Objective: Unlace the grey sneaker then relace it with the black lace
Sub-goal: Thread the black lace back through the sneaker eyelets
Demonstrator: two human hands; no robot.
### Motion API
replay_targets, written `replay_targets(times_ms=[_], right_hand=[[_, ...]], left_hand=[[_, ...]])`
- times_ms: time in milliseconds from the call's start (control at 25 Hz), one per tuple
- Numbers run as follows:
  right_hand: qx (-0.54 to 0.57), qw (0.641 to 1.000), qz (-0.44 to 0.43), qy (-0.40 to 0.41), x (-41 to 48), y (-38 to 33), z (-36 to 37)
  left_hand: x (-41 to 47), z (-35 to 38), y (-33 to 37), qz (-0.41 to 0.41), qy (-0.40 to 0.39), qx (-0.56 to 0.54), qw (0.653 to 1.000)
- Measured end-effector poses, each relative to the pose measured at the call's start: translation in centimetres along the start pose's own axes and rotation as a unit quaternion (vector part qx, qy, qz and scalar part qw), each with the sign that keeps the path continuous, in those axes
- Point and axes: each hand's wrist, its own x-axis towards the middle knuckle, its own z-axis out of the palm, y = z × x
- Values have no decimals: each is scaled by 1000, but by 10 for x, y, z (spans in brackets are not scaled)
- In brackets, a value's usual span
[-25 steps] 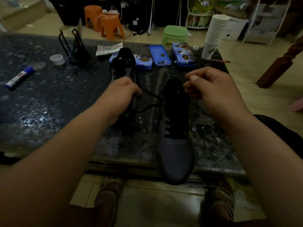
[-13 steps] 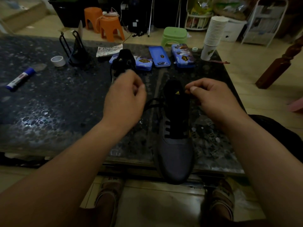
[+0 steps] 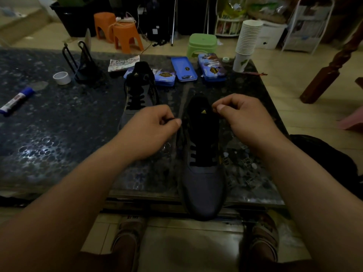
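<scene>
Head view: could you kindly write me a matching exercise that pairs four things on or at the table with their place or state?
Things:
1. nearer grey sneaker
2. left hand
3. paper cups
4. blue-capped stick

Places or states:
A. stacked at the far right corner of the table
B. lies flat at the far left
C. toe overhangs the near edge
D. pinches the black lace

Pairs: 1-C, 2-D, 3-A, 4-B.
</scene>
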Motion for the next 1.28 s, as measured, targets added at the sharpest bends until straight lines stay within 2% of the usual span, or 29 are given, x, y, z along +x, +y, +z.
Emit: replay_targets(times_ms=[80, 160, 240, 320, 400, 520, 600, 760, 880, 960, 1040, 1200, 1280], right_hand=[[-34, 996, -78, -17, -6, -6, 3], [-65, 982, -162, -70, -14, -14, 14], [-53, 977, -174, -111, -19, -19, 26], [0, 987, -135, -85, -17, -20, 28], [84, 994, -53, -45, -15, -21, 19], [196, 980, 17, -18, -13, -18, 0], [231, 972, 35, -12, -7, -11, -8], [239, 969, 65, -8, 0, -1, -18], [152, 988, 23, -26, -6, -12, -16], [92, 994, -36, -52, -8, -18, -11], [110, 990, -45, -82, -9, -19, -6], [233, 965, 102, -57, -4, -10, -11], [197, 966, 160, -44, 1, -3, -13]], left_hand=[[1, -11, 16, 25, 15, -45, 999], [0, -14, 36, 67, 18, -64, 996], [1, -12, 52, 100, 16, -109, 989], [6, -9, 55, 80, 43, -223, 971], [14, -3, 49, 35, 58, -301, 951], [18, 12, 48, 32, -21, -229, 973], [19, 15, 48, 37, -29, -171, 984], [14, 6, 47, 14, -2, -133, 991], [11, 9, 63, 35, -29, -101, 994], [13, 15, 78, 49, -47, -158, 985], [16, 17, 86, 39, -57, -248, 966], [25, 16, 68, 42, 4, -219, 975], [31, 18, 56, 33, 39, -198, 979]])
